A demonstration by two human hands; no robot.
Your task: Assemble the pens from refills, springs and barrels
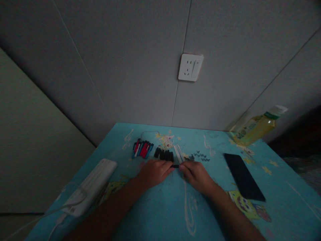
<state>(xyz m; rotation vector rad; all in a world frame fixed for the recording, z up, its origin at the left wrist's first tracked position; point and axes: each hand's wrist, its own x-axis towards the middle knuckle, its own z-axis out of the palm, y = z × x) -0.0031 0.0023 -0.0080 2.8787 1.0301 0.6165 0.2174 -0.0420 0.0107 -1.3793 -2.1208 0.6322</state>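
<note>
My left hand [155, 171] and my right hand [196, 173] meet over the middle of the table. Both are closed on a short black pen barrel [176, 166], which lies level between them; its two ends are hidden by my fingers. Just beyond my left hand, several black pen barrels [164, 154] lie side by side. Thin white pen refills [178, 153] stretch away from my right hand. To their right are rows of small dark pieces [200, 156], too small to name. Farther left rests a group of red, blue and white pens [142, 149].
A white power strip [90, 185] with cables lies at the left. On the right are a dark phone-like slab [244, 176] and a bottle of yellow liquid [258, 129]. The blue patterned tabletop [160, 214] ends at a grey wall with a socket [191, 67].
</note>
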